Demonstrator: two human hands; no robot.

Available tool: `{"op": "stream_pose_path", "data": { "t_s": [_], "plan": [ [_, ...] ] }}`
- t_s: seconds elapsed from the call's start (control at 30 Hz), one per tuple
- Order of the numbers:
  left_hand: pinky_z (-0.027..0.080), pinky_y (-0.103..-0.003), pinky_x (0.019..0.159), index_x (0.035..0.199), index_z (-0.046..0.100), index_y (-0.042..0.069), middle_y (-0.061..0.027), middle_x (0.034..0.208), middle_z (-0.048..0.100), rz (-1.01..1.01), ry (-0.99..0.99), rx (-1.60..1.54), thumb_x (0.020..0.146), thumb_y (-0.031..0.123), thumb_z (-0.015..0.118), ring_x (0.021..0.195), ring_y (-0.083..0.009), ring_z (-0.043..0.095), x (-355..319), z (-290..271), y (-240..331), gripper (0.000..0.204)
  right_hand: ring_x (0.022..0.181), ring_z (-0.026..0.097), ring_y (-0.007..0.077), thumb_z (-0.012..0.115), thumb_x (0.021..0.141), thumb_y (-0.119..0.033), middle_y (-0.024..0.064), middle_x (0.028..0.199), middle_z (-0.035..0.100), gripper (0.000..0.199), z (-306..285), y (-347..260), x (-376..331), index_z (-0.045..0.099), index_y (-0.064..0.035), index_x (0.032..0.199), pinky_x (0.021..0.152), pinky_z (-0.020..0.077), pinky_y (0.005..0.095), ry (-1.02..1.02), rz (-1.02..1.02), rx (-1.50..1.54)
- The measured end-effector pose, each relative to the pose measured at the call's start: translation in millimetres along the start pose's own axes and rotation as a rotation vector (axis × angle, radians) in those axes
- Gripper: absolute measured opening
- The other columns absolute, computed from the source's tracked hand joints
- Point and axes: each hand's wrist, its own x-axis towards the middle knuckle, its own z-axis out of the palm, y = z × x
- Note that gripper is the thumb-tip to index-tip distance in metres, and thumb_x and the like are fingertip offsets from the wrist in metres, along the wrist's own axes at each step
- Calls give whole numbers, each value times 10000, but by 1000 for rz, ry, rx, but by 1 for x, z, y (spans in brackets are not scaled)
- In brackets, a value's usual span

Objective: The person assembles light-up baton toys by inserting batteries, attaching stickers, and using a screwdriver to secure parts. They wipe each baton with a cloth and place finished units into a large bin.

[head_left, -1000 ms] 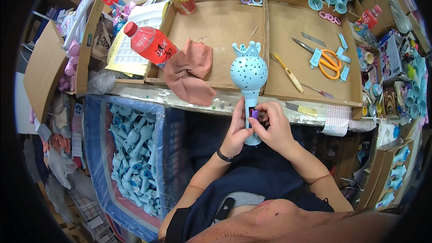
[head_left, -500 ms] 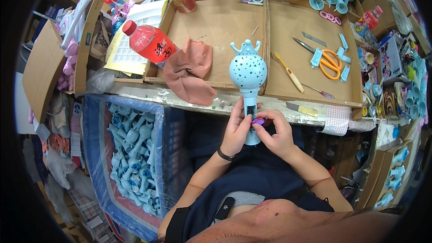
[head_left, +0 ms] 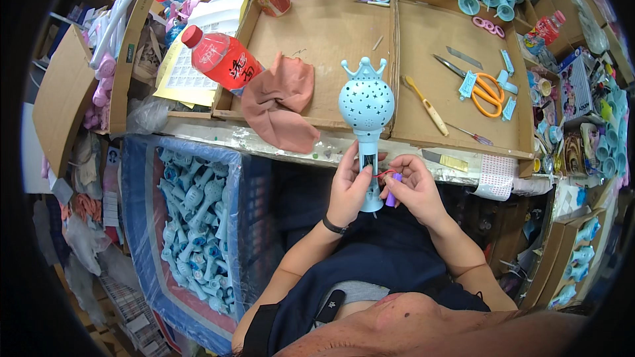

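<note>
A light-blue toy wand (head_left: 366,104), with a star-pierced ball and a crown on top, stands nearly upright in front of me. Closed round its handle is my left hand (head_left: 348,190), beside a long opening in the handle that shows a dark inside. Just to the right, my right hand (head_left: 418,193) pinches a small purple cylinder (head_left: 394,189) that looks like a battery. A thin red wire (head_left: 381,173) runs between the cylinder and the handle opening. My fingers hide part of the handle.
Cardboard trays (head_left: 331,59) on the bench hold orange-handled scissors (head_left: 487,94), a yellow-handled tool (head_left: 426,109) and a screwdriver (head_left: 471,135). A pink cloth (head_left: 281,102) and a red-labelled bottle (head_left: 221,59) lie left. A blue crate (head_left: 245,225) full of wand parts stands beside me.
My right hand has moved slightly right, drawing the purple cylinder away from the handle and turning it upright. The red wire now shows. My left hand still holds the wand.
</note>
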Motion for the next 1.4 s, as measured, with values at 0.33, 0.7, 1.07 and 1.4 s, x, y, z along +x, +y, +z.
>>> {"op": "stream_pose_path", "data": {
  "t_s": [0.33, 0.7, 1.07, 1.4],
  "plan": [
    [512, -290, 868, 1448, 236, -22, -188, 1210, 569, -8, 45, 52, 951, 7, 452, 1037, -179, 598, 1, 1, 1, 543, 751, 562, 92, 698, 827, -54, 58, 995, 612, 355, -3, 4, -10, 583, -8, 1160, 648, 459, 209, 65, -399, -712],
    [494, -288, 887, 1419, 308, 2, -170, 1202, 588, 6, 2, 14, 950, 15, 445, 1029, -165, 600, 3, 2, 1, 489, 976, 655, 295, 700, 715, 44, 124, 1088, 663, 336, -4, 9, 5, 653, -46, 1035, 779, 528, 349, 156, -1109, -1084],
    [496, -318, 899, 1380, 380, 1, -198, 1207, 606, -34, 20, -21, 928, 2, 442, 1027, -188, 619, 3, 0, 5, 456, 969, 651, 288, 671, 703, 14, 116, 1093, 650, 343, -3, 29, 19, 669, -53, 1040, 751, 547, 365, -50, -1343, -991],
    [499, -321, 906, 1370, 397, -5, -190, 1219, 600, -41, 35, -56, 935, 21, 462, 1037, -203, 621, 5, -1, 2, 440, 890, 593, 103, 617, 900, -27, 63, 1012, 610, 202, 17, 12, 0, 646, -3, 1099, 731, 481, 235, -25, -208, 96]
  ]
}}
